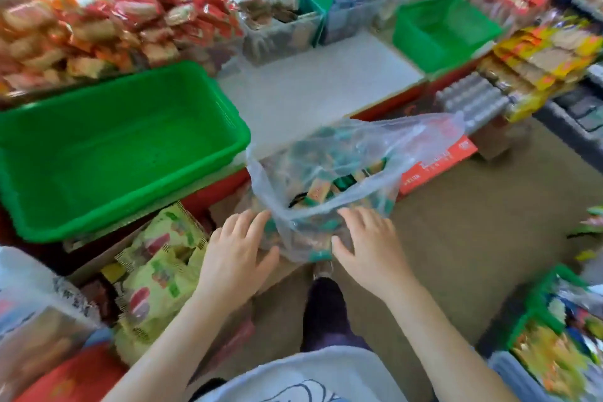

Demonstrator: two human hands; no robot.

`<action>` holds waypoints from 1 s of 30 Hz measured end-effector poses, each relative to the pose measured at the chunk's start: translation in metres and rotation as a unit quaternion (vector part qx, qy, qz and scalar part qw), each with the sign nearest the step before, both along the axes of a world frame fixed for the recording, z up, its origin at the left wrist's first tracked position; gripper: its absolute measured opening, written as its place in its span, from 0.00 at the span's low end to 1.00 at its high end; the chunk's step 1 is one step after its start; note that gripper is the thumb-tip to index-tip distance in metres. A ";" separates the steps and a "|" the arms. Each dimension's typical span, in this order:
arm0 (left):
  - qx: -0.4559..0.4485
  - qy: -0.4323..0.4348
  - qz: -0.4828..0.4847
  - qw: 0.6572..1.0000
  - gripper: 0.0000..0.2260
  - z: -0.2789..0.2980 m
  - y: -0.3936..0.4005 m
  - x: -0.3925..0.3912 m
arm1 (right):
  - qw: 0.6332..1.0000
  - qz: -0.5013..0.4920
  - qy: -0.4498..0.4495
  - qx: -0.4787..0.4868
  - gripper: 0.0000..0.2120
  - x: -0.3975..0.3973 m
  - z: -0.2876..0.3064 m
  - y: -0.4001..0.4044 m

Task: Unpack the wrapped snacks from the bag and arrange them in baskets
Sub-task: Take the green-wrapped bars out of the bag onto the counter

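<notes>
A: Where's the bag point(329, 170) relative to the hands?

B: Between them, just ahead. It's a clear plastic bag holding small wrapped snacks point(318, 192) in green and tan. The left hand point(236, 258) lies at its lower left with fingers spread and straight, fingertips touching the plastic. The right hand point(368, 248) rests against the lower right side, fingers also straight and spread, thumb pressed on the film. Neither hand pinches anything.

A: And around it, from the left?

B: Far left, a heap of red and orange packets point(98, 19) piled at the back. Below that, a big green basket point(19, 140) sits on the surface point(319, 81), just beside the bag's left edge. Under the basket, near the left hand, a box of yellow-green packs point(156, 268).

A: Middle and right?

B: Behind the bag the white surface is bare; clear bins point(277, 33) stand at its far edge. A second, smaller green basket point(411, 33) sits at back right. An orange carton point(437, 166) lies behind the bag's right side, partly covered by the plastic. Yellow packets point(538, 59) are stacked far right.

A: Anything in the way?

B: The bag's loose plastic folds over its own opening, blurring the snacks inside.
</notes>
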State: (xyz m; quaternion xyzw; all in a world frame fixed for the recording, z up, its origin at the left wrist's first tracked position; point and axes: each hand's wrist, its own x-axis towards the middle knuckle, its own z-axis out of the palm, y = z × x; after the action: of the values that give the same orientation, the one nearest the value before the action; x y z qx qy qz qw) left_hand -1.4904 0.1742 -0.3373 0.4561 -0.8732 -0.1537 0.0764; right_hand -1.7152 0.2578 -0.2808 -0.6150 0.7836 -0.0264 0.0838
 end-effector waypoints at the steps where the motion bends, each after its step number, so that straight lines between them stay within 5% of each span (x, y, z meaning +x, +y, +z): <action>1: 0.007 -0.009 0.015 1.000 0.27 -0.010 -0.009 -0.014 | 0.999 0.029 -0.012 0.018 0.22 -0.017 -0.008 -0.026; 7: 0.063 -0.062 0.087 0.992 0.25 -0.040 -0.055 -0.122 | 0.973 0.187 -0.052 0.126 0.20 -0.120 -0.050 -0.142; 11: 0.086 -0.076 0.092 0.989 0.24 -0.042 -0.095 -0.176 | 0.928 0.243 -0.019 0.281 0.14 -0.169 -0.071 -0.187; 14: 0.177 -0.114 0.111 0.971 0.32 -0.042 -0.117 -0.196 | 0.892 0.270 0.009 0.364 0.18 -0.191 -0.087 -0.206; 16: 0.210 -0.149 0.110 0.960 0.28 -0.050 -0.119 -0.199 | 0.883 0.276 0.001 0.380 0.23 -0.198 -0.091 -0.214; 18: 0.219 -0.186 0.088 0.954 0.21 -0.060 -0.117 -0.200 | 0.883 0.273 -0.014 0.382 0.30 -0.199 -0.091 -0.218; 22: 0.222 -0.228 0.105 0.942 0.32 -0.065 -0.113 -0.199 | 0.913 0.265 -0.062 0.304 0.34 -0.198 -0.093 -0.229; 27: 0.178 -0.165 0.179 0.953 0.38 -0.056 -0.121 -0.198 | 0.934 0.266 -0.103 0.217 0.36 -0.189 -0.084 -0.259; 30: 0.156 -0.149 0.201 0.956 0.38 -0.056 -0.132 -0.192 | 0.945 0.251 -0.045 0.205 0.38 -0.182 -0.084 -0.282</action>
State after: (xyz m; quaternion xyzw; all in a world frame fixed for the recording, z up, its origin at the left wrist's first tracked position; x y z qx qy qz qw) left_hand -1.6820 0.0424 -0.3932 0.6463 -0.7300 -0.1999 -0.0969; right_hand -1.8968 -0.0240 -0.3649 -0.7593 0.5879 0.1296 0.2469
